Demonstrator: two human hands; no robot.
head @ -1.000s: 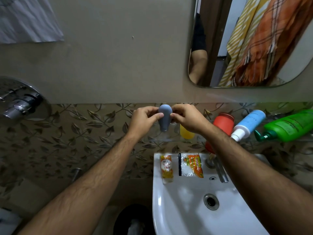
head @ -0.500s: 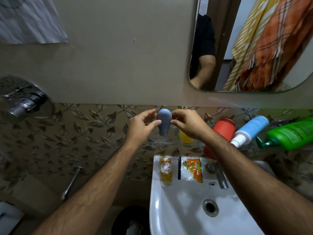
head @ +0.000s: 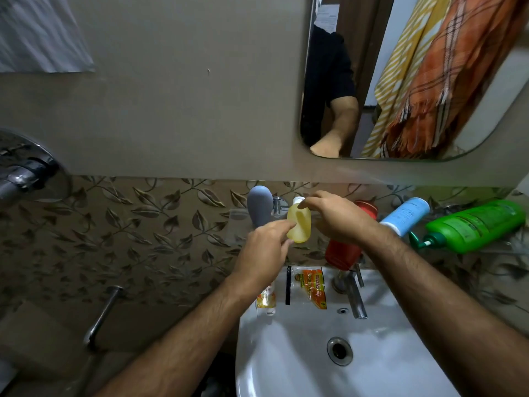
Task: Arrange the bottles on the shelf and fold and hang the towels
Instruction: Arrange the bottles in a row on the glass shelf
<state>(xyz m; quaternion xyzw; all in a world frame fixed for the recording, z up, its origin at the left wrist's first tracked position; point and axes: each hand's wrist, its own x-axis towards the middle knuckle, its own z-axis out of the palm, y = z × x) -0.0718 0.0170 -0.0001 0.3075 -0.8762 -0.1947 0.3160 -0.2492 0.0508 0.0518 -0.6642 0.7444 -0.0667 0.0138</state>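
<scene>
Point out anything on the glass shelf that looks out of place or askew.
The blue bottle and the green pump bottle appear to lie tipped on their sides at the shelf's right end, while the grey bottle stands upright. The yellow bottle is between both hands, not yet set down.

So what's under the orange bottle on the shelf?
Below the orange bottle sit the tap and white sink. The right hand and arm cover the bottle's middle, so how it rests on the shelf is hidden.
</scene>
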